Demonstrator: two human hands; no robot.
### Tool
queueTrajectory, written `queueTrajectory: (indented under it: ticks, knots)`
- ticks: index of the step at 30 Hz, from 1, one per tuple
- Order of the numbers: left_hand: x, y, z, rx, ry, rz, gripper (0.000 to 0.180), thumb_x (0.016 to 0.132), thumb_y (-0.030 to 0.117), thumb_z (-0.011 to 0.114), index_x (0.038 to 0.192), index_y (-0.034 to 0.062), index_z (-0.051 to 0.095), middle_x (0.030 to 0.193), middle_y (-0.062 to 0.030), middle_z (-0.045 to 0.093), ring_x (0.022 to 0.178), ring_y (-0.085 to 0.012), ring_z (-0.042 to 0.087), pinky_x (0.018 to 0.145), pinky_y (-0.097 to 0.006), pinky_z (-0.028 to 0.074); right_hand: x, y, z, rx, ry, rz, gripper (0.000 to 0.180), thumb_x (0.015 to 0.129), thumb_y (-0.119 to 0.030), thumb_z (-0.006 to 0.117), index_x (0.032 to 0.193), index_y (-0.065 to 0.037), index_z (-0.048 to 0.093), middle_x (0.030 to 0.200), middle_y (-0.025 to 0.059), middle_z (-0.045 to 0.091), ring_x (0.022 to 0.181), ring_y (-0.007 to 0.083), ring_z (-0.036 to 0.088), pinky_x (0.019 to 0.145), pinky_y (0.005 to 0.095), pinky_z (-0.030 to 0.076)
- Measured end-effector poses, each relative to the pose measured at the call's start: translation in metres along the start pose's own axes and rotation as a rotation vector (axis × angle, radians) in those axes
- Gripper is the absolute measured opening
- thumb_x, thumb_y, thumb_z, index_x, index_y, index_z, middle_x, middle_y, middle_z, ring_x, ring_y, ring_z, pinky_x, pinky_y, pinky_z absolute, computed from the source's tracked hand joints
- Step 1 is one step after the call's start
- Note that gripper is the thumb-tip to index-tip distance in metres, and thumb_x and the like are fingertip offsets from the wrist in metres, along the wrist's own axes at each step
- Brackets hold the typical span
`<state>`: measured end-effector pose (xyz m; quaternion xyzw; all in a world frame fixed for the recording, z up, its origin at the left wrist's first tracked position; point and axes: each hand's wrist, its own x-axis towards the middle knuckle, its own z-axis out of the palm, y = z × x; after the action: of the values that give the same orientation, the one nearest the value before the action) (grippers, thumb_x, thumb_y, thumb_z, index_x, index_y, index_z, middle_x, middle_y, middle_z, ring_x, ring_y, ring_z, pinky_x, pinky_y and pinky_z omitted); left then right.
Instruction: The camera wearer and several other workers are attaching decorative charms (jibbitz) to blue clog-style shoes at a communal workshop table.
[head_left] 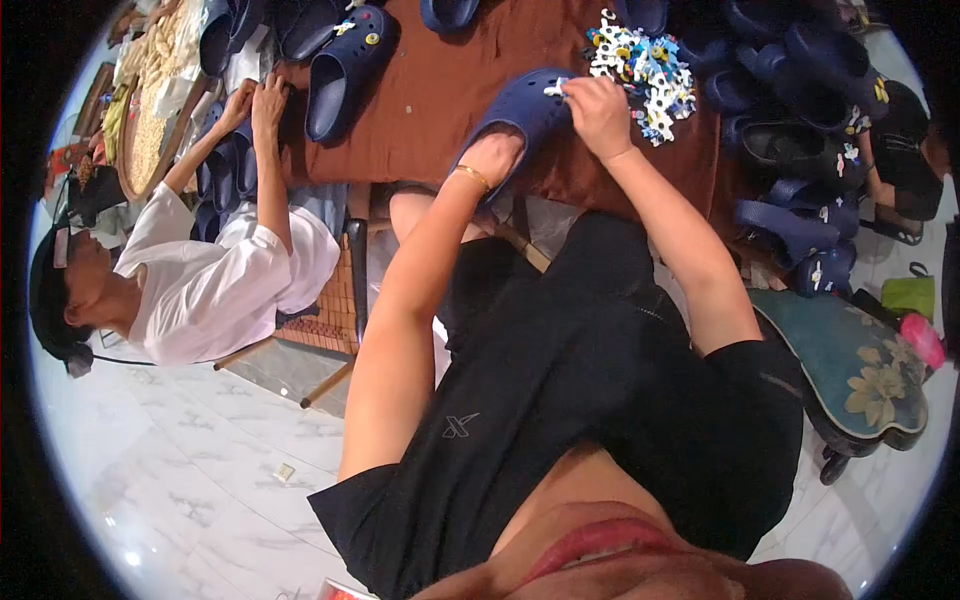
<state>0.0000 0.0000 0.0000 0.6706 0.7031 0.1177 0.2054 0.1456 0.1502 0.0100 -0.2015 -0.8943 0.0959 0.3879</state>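
My left hand (490, 158) is pushed inside a navy blue clog (524, 112) and holds it over the edge of the brown-covered table (430, 90). My right hand (600, 112) pinches a small white charm (556, 88) against the top of the clog. A heap of small colourful charms (645, 70) lies just beyond my right hand.
A person in a white shirt (215, 280) sits at my left, both hands on another navy clog (345, 70). Several more navy clogs (800, 60) pile up at the right. A teal flowered cushion (850, 360) rests on a stool at the right.
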Motion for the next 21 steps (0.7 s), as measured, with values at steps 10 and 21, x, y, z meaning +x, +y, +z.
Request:
queueTrajectory:
  ticks: [10, 21]
  knots:
    - [0.008, 0.001, 0.007, -0.108, 0.055, 0.08, 0.019, 0.078, 0.015, 0.04, 0.077, 0.003, 0.054, 0.078, -0.02, 0.057, 0.076, -0.034, 0.055, 0.07, -0.042, 0.043, -0.002, -0.02, -0.021, -0.279, -0.166, -0.105, 0.019, 0.07, -0.009, 0.049, 0.087, -0.005, 0.056, 0.09, 0.0058, 0.054, 0.085, 0.0216, 0.048, 0.074, 0.0364, 0.034]
    - [0.004, 0.0, 0.011, -0.073, 0.071, 0.105, 0.019, 0.077, 0.016, 0.041, 0.079, 0.001, 0.052, 0.084, -0.0213, 0.056, 0.083, -0.0358, 0.054, 0.074, -0.041, 0.042, 0.006, -0.028, -0.015, -0.177, -0.162, -0.025, 0.018, 0.064, -0.005, 0.054, 0.082, -0.006, 0.059, 0.087, 0.0047, 0.055, 0.087, 0.0219, 0.049, 0.082, 0.0389, 0.033]
